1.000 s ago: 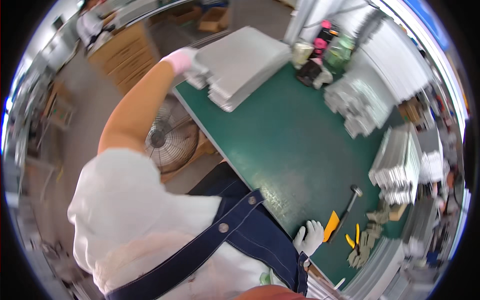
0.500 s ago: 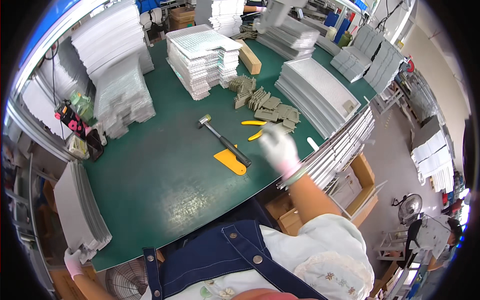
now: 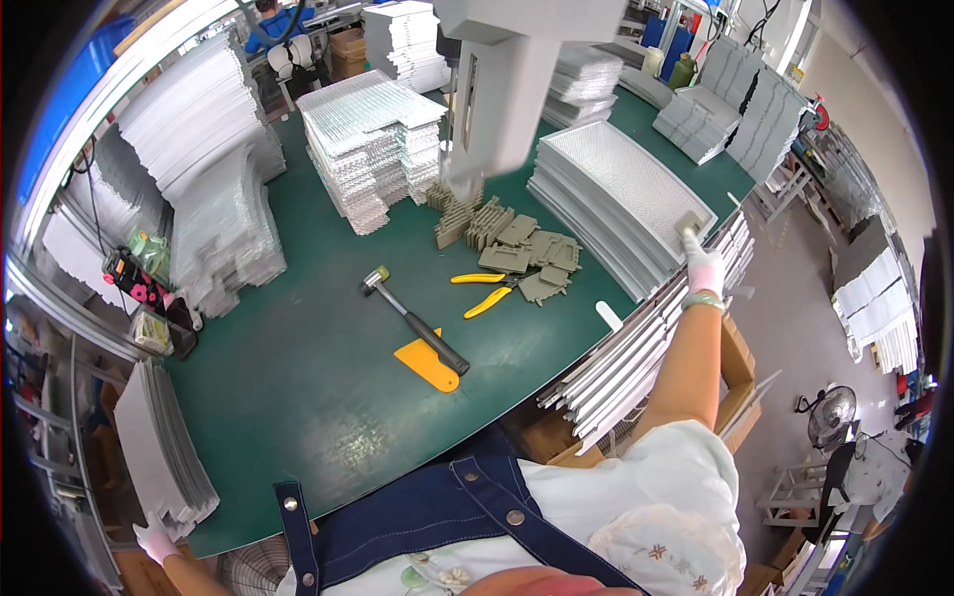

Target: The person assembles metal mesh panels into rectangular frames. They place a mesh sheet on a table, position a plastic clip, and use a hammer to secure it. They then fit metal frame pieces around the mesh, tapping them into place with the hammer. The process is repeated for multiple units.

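Right panel stack (image 3: pixel 611 199): beyond hammer (image 3: pixel 415 323), to its right. Right hand (image 3: pixel 704 263) at stack's near corner, fingers by small olive piece (image 3: pixel 689 222); whether pinching, cannot tell. Left panel stack (image 3: pixel 159 437): hammer's left, nearer body; left hand (image 3: pixel 155 542) at its end, grip hidden. Cardboard box (image 3: pixel 735 350): hammer's right, contents unclear.
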`<state>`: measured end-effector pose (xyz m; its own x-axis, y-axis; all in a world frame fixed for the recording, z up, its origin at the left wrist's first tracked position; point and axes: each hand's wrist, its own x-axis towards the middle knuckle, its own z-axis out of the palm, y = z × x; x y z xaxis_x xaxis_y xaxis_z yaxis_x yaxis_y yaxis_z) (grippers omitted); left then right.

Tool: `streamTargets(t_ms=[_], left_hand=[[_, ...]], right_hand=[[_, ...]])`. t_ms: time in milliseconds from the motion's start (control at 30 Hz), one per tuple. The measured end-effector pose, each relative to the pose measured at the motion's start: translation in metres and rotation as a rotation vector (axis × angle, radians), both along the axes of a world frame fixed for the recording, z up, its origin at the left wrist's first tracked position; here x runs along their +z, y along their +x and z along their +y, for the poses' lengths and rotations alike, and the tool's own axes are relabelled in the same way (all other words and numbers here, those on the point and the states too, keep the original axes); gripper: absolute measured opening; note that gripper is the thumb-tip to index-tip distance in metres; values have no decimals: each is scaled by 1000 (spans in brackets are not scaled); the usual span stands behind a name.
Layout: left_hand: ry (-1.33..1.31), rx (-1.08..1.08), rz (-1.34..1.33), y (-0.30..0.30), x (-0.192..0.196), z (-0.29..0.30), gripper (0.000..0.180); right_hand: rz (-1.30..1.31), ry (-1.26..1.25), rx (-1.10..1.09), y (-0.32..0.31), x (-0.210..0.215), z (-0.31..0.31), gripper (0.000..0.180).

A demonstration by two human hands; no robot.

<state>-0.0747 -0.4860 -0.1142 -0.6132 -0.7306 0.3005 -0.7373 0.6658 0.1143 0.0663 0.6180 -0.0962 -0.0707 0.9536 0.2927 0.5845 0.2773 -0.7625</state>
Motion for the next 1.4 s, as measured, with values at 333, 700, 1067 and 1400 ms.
streamTargets(t_ms=[333, 700, 1067, 1400], left_hand=[[-492, -28, 382, 52, -15, 34, 62], [-689, -235, 169, 50, -140, 39, 47], [-221, -381, 522, 64, -147, 75, 42], [-122, -237, 548, 49, -139, 45, 57]], right_hand=[[579, 231, 177, 23, 17, -42, 28], [1387, -770, 697, -123, -77, -233, 23], [1334, -865, 735, -139, -103, -232, 15], [1147, -579, 659, -96, -46, -202, 16]])
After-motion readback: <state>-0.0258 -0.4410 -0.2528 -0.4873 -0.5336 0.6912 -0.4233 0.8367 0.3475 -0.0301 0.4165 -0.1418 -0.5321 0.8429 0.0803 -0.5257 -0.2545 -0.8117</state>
